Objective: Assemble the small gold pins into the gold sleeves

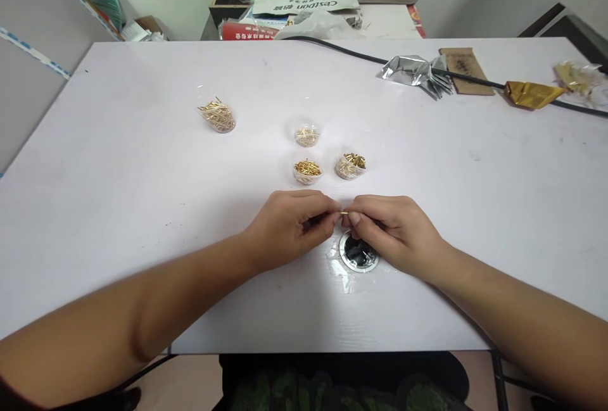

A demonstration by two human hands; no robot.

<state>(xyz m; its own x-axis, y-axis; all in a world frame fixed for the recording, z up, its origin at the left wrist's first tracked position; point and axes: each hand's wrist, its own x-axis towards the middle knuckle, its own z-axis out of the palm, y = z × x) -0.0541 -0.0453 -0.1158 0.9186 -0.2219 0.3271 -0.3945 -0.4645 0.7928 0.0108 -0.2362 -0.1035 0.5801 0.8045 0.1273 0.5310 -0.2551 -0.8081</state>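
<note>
A thin gold-coloured metal pin [344, 213] spans the small gap between my two hands. My left hand [297, 224] pinches one end between thumb and fingertips. My right hand [399, 230] grips the other end the same way, its fingers curled. Just beyond them stand three small clear cups: one of gold pins [308, 170], one of short gold pieces [351, 165], and a further one with small pale gold pieces [307, 137]. Partly under my right hand is a round metal-rimmed dish [358, 252] with a dark inside, taped to the table.
A clear bag-like container of longer gold pins [217, 114] lies at the far left of the white table [118, 177]. A black cable [361, 54] crosses the back right, beside silver foil [415, 72], cardboard [465, 71] and a gold wrapper [534, 94].
</note>
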